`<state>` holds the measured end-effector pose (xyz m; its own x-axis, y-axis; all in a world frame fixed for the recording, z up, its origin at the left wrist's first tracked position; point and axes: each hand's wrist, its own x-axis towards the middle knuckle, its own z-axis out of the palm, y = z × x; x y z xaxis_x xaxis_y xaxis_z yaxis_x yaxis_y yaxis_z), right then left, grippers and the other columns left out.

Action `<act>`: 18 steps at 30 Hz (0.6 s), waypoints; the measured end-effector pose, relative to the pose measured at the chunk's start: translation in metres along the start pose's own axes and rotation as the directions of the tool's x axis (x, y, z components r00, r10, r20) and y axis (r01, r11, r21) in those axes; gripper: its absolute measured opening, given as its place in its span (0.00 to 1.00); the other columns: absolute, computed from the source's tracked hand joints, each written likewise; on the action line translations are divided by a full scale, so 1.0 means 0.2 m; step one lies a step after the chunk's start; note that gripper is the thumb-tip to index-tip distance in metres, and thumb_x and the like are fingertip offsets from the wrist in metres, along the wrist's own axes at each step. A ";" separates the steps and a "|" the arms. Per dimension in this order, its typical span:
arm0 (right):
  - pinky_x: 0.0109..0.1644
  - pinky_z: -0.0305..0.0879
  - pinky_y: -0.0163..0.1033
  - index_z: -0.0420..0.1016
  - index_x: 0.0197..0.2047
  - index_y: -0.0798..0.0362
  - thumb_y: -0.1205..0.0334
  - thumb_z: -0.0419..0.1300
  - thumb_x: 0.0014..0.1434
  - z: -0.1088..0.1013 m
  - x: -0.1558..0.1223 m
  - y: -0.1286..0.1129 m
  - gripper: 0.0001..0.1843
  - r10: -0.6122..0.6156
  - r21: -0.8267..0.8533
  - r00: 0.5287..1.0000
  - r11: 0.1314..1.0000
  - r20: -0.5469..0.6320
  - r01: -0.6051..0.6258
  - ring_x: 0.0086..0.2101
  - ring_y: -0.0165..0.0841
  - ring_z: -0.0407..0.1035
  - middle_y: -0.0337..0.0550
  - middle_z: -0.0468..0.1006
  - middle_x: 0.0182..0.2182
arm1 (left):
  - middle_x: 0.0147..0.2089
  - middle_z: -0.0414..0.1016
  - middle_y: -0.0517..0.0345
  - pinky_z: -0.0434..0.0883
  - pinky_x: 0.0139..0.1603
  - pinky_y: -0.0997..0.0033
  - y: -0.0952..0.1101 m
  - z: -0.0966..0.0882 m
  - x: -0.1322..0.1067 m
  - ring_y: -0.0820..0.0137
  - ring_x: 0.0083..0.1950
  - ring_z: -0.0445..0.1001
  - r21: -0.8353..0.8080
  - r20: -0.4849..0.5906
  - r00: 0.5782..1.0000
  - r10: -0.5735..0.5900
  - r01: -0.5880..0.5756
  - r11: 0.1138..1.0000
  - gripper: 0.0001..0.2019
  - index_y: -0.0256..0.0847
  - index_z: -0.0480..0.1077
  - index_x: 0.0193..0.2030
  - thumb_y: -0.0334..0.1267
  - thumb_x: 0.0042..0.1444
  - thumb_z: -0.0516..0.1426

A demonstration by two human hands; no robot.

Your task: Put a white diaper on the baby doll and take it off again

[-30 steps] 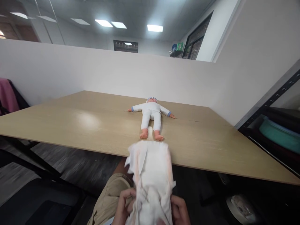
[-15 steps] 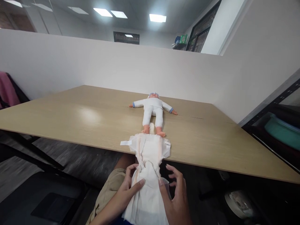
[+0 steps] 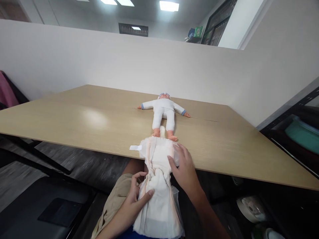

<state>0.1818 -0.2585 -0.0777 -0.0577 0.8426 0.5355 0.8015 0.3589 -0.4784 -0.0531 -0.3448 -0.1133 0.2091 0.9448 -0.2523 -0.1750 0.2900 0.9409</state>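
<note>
A white diaper point(image 3: 157, 186) lies unfolded lengthwise, its far end on the near edge of the wooden table point(image 3: 99, 126) and its near end over my lap. My left hand point(image 3: 136, 199) presses on the diaper's left side with fingers and thumb spread. My right hand point(image 3: 183, 167) lies flat on the diaper's upper right part at the table edge, fingers stretched out. A baby doll point(image 3: 163, 113) in a white suit lies on its back just beyond the diaper, feet toward me.
A white partition wall point(image 3: 99, 63) stands behind the table. A black metal shelf point(image 3: 289, 109) with a teal basin point(image 3: 302, 134) is at the right. A dark chair and floor point(image 3: 45, 205) lie at the lower left. Round objects sit on the floor at the lower right.
The diaper went from bunched in both hands to spread out over the table edge. My right hand moved forward onto its upper right part. My left hand stayed on its left side.
</note>
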 end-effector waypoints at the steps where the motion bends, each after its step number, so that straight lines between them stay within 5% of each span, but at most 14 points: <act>1: 0.73 0.68 0.66 0.71 0.72 0.47 0.53 0.57 0.77 -0.02 -0.03 0.04 0.24 0.018 -0.004 0.999 1.000 -0.029 -0.018 0.69 0.52 0.69 0.57 0.75 0.69 | 0.58 0.83 0.50 0.79 0.57 0.56 -0.01 0.00 0.00 0.51 0.59 0.82 -0.004 0.017 1.000 -0.005 0.006 1.000 0.42 0.51 0.55 0.69 0.61 0.58 0.72; 11: 0.72 0.64 0.69 0.80 0.58 0.51 0.54 0.60 0.73 -0.06 -0.09 0.23 0.16 0.115 -0.126 0.928 0.978 -0.354 -0.169 0.65 0.56 0.70 0.61 0.79 0.62 | 0.56 0.83 0.51 0.79 0.54 0.58 -0.05 0.04 0.00 0.56 0.54 0.85 -0.124 0.020 0.999 -0.038 0.040 0.991 0.43 0.51 0.52 0.69 0.60 0.59 0.72; 15: 0.70 0.64 0.73 0.82 0.55 0.51 0.55 0.59 0.75 -0.06 -0.11 0.15 0.15 0.095 -0.217 0.921 0.958 -0.377 -0.187 0.66 0.59 0.67 0.62 0.79 0.62 | 0.52 0.83 0.53 0.80 0.51 0.60 -0.08 0.05 -0.01 0.57 0.50 0.85 -0.124 -0.002 0.999 -0.033 0.032 0.992 0.42 0.50 0.53 0.68 0.60 0.59 0.72; 18: 0.73 0.63 0.69 0.79 0.64 0.50 0.56 0.56 0.77 -0.01 -0.13 -0.01 0.19 0.018 -0.177 0.961 0.982 -0.276 -0.070 0.69 0.54 0.66 0.59 0.77 0.67 | 0.48 0.83 0.56 0.80 0.52 0.58 -0.10 0.07 -0.03 0.56 0.49 0.85 -0.109 0.004 0.999 -0.033 0.033 0.993 0.41 0.51 0.53 0.68 0.60 0.61 0.71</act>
<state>0.1832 -0.2818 -0.0896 0.1238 0.7053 0.6980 0.8960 0.2228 -0.3840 -0.0366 -0.3578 -0.1269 0.2189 0.9341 -0.2819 -0.2719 0.3359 0.9018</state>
